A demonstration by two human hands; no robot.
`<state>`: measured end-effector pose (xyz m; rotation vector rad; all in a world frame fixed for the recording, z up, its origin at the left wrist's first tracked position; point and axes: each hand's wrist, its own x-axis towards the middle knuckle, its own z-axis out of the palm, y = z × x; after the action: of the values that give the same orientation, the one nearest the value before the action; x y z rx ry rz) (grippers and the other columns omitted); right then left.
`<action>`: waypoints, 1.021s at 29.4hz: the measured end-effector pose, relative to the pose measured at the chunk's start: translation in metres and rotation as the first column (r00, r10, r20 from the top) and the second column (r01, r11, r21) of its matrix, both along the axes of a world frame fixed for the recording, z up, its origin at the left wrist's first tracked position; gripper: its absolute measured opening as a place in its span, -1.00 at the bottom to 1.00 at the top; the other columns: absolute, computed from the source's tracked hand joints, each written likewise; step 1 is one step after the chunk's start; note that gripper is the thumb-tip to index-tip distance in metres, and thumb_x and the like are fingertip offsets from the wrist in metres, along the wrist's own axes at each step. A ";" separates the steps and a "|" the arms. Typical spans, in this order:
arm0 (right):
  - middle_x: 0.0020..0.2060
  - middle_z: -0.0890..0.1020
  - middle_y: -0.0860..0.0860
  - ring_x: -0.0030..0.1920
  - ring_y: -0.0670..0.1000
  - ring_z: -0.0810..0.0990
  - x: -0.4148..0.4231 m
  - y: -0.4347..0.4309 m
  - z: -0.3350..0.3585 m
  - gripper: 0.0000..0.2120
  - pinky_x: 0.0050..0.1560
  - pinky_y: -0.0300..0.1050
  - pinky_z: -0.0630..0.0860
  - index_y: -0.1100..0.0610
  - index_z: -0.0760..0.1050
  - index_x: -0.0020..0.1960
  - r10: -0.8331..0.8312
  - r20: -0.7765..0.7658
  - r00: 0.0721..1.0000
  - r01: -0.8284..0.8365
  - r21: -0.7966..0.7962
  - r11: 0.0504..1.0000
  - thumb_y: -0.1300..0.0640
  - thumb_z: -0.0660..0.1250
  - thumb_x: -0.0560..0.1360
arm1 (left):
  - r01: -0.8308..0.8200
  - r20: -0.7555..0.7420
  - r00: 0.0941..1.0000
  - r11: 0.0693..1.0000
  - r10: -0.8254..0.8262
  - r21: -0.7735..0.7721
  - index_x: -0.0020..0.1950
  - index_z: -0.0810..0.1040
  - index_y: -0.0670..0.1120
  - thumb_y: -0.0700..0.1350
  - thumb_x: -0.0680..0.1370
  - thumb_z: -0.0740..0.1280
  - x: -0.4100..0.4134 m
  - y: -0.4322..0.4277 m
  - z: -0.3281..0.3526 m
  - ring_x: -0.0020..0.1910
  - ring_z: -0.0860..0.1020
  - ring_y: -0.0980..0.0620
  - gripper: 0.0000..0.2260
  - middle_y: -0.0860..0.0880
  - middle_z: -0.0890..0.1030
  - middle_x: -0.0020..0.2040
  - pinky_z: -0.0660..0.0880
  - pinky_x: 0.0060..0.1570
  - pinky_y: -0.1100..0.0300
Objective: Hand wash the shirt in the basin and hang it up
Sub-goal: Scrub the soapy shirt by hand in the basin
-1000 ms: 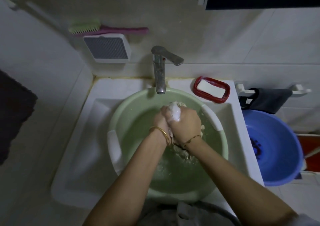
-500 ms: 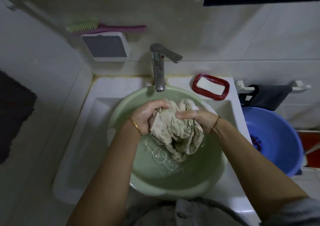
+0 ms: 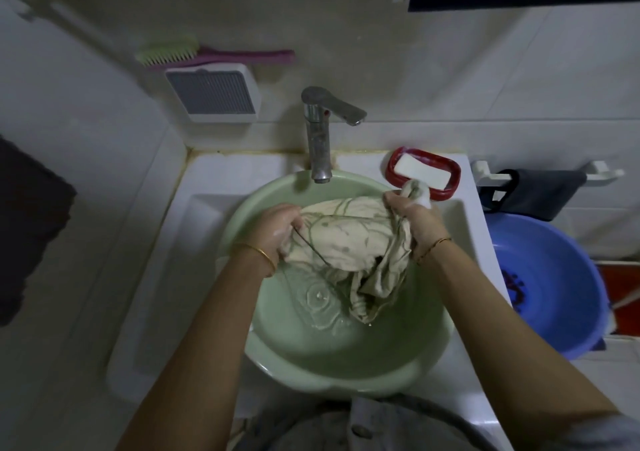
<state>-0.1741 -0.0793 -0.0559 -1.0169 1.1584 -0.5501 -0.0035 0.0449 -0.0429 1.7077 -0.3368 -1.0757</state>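
- My left hand [image 3: 277,232] grips the left edge of the wet beige shirt with a faint green print [image 3: 349,239], fingers curled into the cloth. My right hand [image 3: 412,218] is closed round a bunched end at the far right.
- The shirt is stretched between both hands over the pale green round plastic basin [image 3: 346,364]. Its lower folds hang down to the rippled water on the right side.
- The basin sits in a white ceramic sink [image 3: 214,187].
- A chrome tap [image 3: 318,139] stands at the far rim, its spout over the basin's edge, just beyond the shirt.
- A red oval soap dish [image 3: 450,165] holding a white soap bar [image 3: 422,173] sits on the sink's far right corner. The bunch in my right hand overlaps its near edge; I cannot tell whether they touch.
- Right of the sink is a blue round plastic tub [image 3: 554,294], and beyond it a dark cloth [image 3: 540,191] hangs on a white wall rail [image 3: 602,173].
- On the far wall is a white vented box [image 3: 214,94], with a green-bristled, pink-handled brush [image 3: 214,55] on top.
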 end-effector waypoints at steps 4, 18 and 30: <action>-0.19 0.68 0.01 -0.12 -0.01 0.66 0.009 0.042 0.023 -0.83 -0.05 -0.14 0.57 0.04 0.57 -0.13 0.102 -0.072 0.992 -0.115 -0.220 0.969 -0.06 0.39 0.44 | -0.260 -0.465 0.862 0.963 0.201 -0.066 -0.23 0.54 -0.17 -0.08 0.57 0.17 -0.027 -0.015 0.000 -0.21 0.60 -0.13 -0.72 -0.18 0.63 -0.28 0.48 0.04 0.05; -0.31 0.62 0.15 -0.25 0.17 0.58 0.035 0.073 0.031 -0.56 -0.24 -0.08 0.45 0.06 0.35 -0.44 0.076 -0.512 0.856 -0.434 -0.631 0.642 -0.12 0.18 0.54 | -0.316 -0.625 0.748 0.948 0.224 -0.037 -0.20 0.46 -0.11 0.01 0.65 -0.01 -0.067 -0.020 0.010 -0.28 0.51 -0.06 -0.62 -0.09 0.59 -0.46 0.45 -0.26 0.20; -0.35 0.60 0.13 -0.28 0.14 0.56 0.037 0.089 0.025 -0.63 -0.28 -0.15 0.30 0.07 0.37 -0.42 0.054 -0.464 0.884 -0.409 -0.714 0.568 -0.05 0.14 0.51 | -0.290 -0.562 0.795 0.957 0.228 -0.022 -0.24 0.43 -0.12 -0.06 0.62 0.11 -0.061 -0.017 0.002 -0.30 0.48 -0.04 -0.71 -0.09 0.55 -0.42 0.45 -0.26 0.16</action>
<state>-0.1373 0.0097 -0.0312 -2.1410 1.0850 -0.6824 -0.0647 0.0278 -0.0405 1.2254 0.2087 -1.2624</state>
